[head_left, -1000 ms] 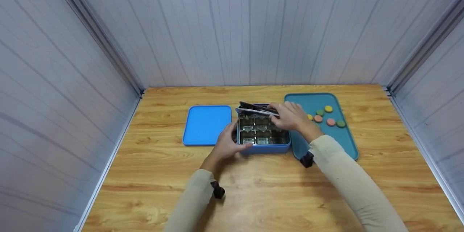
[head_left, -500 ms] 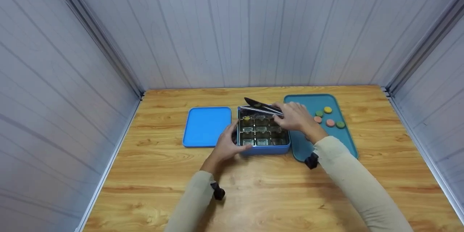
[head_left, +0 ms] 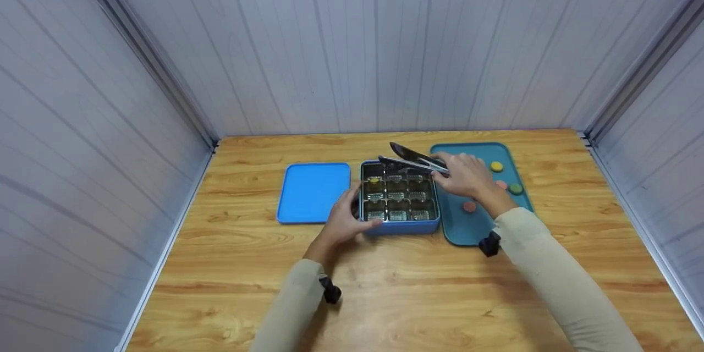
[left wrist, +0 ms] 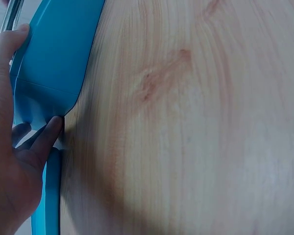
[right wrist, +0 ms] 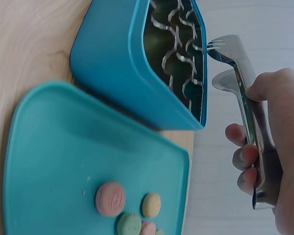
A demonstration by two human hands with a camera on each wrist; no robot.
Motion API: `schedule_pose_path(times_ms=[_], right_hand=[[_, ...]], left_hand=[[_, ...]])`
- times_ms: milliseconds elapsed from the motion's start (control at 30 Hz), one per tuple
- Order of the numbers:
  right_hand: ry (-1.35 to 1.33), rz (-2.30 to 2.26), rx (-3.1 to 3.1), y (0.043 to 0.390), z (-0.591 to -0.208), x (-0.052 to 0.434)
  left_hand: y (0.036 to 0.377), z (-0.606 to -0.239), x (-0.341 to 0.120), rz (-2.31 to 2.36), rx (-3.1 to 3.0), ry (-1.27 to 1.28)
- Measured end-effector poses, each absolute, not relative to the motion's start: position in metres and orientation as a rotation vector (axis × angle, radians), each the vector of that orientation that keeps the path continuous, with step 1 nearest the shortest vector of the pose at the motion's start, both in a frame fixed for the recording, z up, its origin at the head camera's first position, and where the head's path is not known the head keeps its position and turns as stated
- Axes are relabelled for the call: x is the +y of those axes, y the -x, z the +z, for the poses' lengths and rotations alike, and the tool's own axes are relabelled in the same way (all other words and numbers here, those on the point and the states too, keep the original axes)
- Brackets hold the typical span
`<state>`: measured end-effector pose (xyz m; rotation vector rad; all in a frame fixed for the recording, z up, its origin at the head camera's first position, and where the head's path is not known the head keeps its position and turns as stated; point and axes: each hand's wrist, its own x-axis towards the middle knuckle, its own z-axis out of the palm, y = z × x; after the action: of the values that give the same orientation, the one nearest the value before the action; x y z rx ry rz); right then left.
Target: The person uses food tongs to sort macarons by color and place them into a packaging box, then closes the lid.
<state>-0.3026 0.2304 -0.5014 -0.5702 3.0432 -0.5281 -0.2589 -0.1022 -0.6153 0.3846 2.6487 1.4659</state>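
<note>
My left hand (head_left: 347, 219) grips the near left corner of a blue box (head_left: 401, 227), thumb at the front rim and fingers along its left side. Inside the box is a clear-walled insert with several square compartments. One small round yellow piece (head_left: 374, 180) lies in the left column. My right hand (head_left: 465, 176) holds metal food tongs (head_left: 412, 162) above the box's back right part, their arms spread and nothing between the tips. In the right wrist view, one tip of the tongs (right wrist: 247, 88) is fork-shaped and the other rounded, and the thumb and fingers squeeze the arms.
A teal tray (head_left: 462, 231) beside the box on the right bears several small round pieces, among them a yellow one (head_left: 496, 166), a green one (head_left: 516, 189) and a pink one (head_left: 468, 207). A flat blue lid (head_left: 313, 192) lies left of the box. Panels wall the table (head_left: 396, 297).
My right hand has moved right with the tongs, away from the box's back left. The tongs' arms have spread, and the yellow piece shows in the compartment. My left hand stays put.
</note>
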Motion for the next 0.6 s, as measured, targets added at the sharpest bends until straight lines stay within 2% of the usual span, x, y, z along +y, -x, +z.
schedule_pose_path(times_ms=[300,600], right_hand=[[0.495,-0.538,3.046,0.299,-0.502,0.257],[0.437,-0.555,3.062,0.296,-0.505,0.29]], left_hand=[[0.266,-0.63,-0.105,1.442,2.679,-0.417],[0.257,-0.612,-0.101,1.454,2.653,-0.367]])
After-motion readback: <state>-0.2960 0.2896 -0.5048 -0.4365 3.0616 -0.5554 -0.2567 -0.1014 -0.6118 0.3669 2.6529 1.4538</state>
